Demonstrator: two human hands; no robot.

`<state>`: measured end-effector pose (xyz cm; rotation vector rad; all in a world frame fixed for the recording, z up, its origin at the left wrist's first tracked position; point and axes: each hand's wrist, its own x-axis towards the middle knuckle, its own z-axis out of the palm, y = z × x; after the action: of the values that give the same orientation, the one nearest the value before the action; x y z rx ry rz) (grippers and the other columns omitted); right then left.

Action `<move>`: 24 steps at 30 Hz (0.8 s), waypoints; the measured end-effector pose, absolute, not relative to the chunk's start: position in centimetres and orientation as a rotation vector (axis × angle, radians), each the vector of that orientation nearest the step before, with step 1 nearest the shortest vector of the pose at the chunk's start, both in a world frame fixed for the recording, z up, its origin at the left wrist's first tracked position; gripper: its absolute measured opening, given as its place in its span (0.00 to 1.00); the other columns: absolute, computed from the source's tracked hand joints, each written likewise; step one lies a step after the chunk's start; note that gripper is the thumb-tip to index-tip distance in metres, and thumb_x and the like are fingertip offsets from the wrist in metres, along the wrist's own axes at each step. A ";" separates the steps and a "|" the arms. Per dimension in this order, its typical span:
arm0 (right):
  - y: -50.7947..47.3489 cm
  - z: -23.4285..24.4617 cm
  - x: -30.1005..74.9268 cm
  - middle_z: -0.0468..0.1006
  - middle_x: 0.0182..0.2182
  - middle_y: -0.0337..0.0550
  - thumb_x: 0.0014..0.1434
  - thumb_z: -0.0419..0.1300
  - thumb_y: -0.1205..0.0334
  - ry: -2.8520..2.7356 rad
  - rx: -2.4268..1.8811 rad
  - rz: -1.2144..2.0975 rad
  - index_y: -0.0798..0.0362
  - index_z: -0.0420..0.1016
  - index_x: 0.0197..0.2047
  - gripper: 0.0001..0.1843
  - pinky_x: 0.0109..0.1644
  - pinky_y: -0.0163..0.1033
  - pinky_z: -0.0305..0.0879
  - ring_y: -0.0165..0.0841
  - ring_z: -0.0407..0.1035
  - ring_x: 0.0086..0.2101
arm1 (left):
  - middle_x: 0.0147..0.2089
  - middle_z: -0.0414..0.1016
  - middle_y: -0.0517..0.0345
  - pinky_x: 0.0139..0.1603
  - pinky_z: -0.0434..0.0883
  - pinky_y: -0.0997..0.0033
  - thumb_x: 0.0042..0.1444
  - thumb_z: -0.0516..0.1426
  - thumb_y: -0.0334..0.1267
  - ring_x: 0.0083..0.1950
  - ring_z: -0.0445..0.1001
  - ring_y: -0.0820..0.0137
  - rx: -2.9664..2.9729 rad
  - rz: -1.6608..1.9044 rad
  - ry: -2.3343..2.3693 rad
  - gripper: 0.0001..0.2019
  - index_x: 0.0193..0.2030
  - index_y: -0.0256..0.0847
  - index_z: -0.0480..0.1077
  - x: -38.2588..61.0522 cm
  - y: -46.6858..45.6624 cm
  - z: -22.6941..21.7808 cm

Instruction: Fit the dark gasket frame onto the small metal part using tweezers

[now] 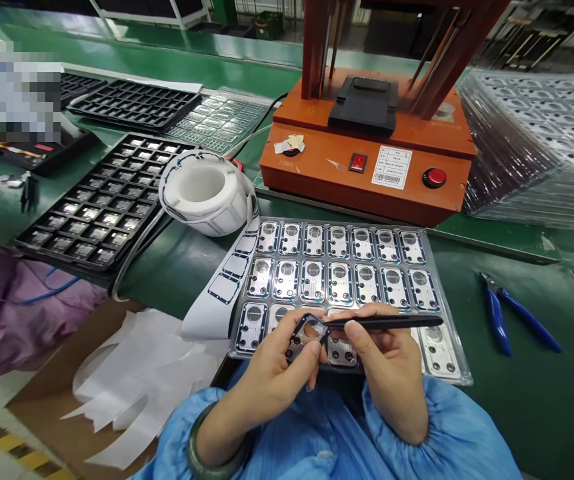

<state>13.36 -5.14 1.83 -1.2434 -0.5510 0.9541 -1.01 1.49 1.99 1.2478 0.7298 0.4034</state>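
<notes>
My left hand pinches a small silvery plate with a round hole and a dark frame-shaped border between thumb and fingers. In my right hand is a pair of black tweezers, its tips at the plate's upper right edge. Whether the tips grip the dark border is too small to tell. Beneath both hands lies a clear plastic tray with rows of similar metal plates, many edged in dark blue. Left of it, a white roll of adhesive frames trails a backing strip down beside the tray.
An orange press machine stands behind the tray. Blue-handled pliers lie at right, below stacked clear trays. A black compartment tray holds metal parts at left. Below it, a cardboard box contains white paper scraps. Another person's sleeve shows.
</notes>
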 end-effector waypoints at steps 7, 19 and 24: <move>-5.4 1.7 13.4 0.83 0.35 0.39 0.57 0.65 0.63 -0.555 -1.222 0.957 0.48 0.71 0.39 0.08 0.43 0.42 0.76 0.35 0.78 0.38 | 0.34 0.70 0.59 0.27 0.66 0.76 0.64 0.51 0.44 0.24 0.67 0.78 1.238 0.388 0.735 0.17 0.57 0.43 0.60 -1.1 1.4 1.9; -5.5 2.1 13.3 0.83 0.36 0.38 0.59 0.63 0.66 -0.589 -1.145 0.978 0.46 0.71 0.40 0.08 0.38 0.39 0.77 0.35 0.79 0.38 | 0.32 0.70 0.61 0.28 0.68 0.76 0.65 0.50 0.45 0.23 0.68 0.79 1.176 0.460 0.695 0.18 0.59 0.44 0.58 -0.9 1.6 2.0; -5.4 2.3 13.3 0.83 0.36 0.40 0.58 0.63 0.65 -0.598 -1.099 0.966 0.47 0.70 0.39 0.07 0.29 0.39 0.77 0.33 0.78 0.25 | 0.31 0.72 0.61 0.29 0.71 0.74 0.66 0.47 0.47 0.22 0.71 0.77 1.146 0.491 0.719 0.17 0.57 0.44 0.61 -0.7 1.6 2.1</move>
<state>13.29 -5.37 2.32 -1.0988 -0.5975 0.9661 -0.70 1.64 2.12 1.1464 0.7188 0.4915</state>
